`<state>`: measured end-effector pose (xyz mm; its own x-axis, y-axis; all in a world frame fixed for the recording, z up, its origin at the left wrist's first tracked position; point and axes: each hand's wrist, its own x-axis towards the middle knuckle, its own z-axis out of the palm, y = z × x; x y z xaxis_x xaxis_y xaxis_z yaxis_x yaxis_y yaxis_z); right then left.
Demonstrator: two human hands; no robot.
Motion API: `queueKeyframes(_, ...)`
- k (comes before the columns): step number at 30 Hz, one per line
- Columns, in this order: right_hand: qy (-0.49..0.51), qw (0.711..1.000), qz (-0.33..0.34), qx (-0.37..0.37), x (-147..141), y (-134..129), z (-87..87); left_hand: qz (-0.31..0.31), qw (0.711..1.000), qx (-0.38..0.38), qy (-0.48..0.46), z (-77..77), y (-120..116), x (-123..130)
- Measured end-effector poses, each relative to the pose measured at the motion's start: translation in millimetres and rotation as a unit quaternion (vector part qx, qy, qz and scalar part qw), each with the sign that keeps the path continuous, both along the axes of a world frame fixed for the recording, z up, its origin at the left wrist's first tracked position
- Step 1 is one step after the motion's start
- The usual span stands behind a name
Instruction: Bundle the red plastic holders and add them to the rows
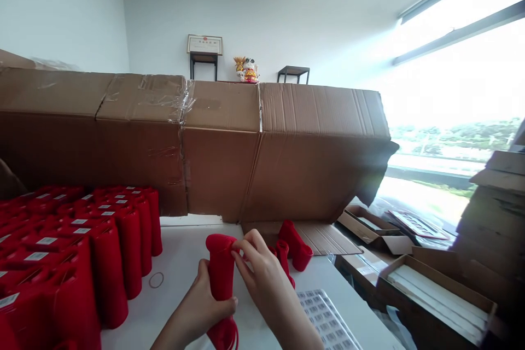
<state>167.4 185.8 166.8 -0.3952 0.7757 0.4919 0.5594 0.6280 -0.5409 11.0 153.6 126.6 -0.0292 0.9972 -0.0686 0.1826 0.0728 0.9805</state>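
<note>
My left hand wraps around the lower part of a red cloth-covered tube, which stands upright. My right hand pinches the tube's top edge between thumb and fingers. A loose red end hangs below my left hand. Several similar red tubes with white labels stand packed in rows to the left. Two more red pieces lie just past my right hand. A sheet of barcode labels sits near my right forearm, and a thin rubber band lies on the white table.
A long brown cardboard box lies across the back of the table. Open shallow boxes and stacked cardboard fill the right side, in front of a bright window. A flattened cardboard sheet lies on the table.
</note>
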Motion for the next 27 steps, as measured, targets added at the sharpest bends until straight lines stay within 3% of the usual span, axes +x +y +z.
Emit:
queueKeyframes(3,-0.030,0.999,0.025,0.012,-5,-17,7.7,0.014,1.000,0.010,-0.026,8.0,-15,-3)
queueKeyframes(7,-0.004,0.993,0.113,-0.040,-9,-41,17.3,0.051,0.996,0.012,-0.068,7.4,-29,-8)
queueKeyframes(13,0.149,0.941,0.202,-0.225,5,-54,3.4,0.034,0.996,-0.018,-0.079,-10.0,-48,-18)
queueKeyframes(16,0.175,0.929,0.202,-0.257,19,-56,0.2,-0.025,0.996,-0.039,-0.075,-18.1,-62,-21)
queueKeyframes(19,0.177,0.928,0.190,-0.268,28,-60,7.1,-0.124,0.988,-0.037,-0.081,-21.0,-79,-19)
queueKeyframes(23,0.122,0.932,0.177,-0.292,26,-61,13.7,-0.271,0.956,-0.039,-0.107,-15.6,-104,-12)
queueKeyframes(27,0.060,0.945,0.129,-0.294,19,-47,-0.9,-0.354,0.922,-0.081,-0.137,-14.6,-121,-7)
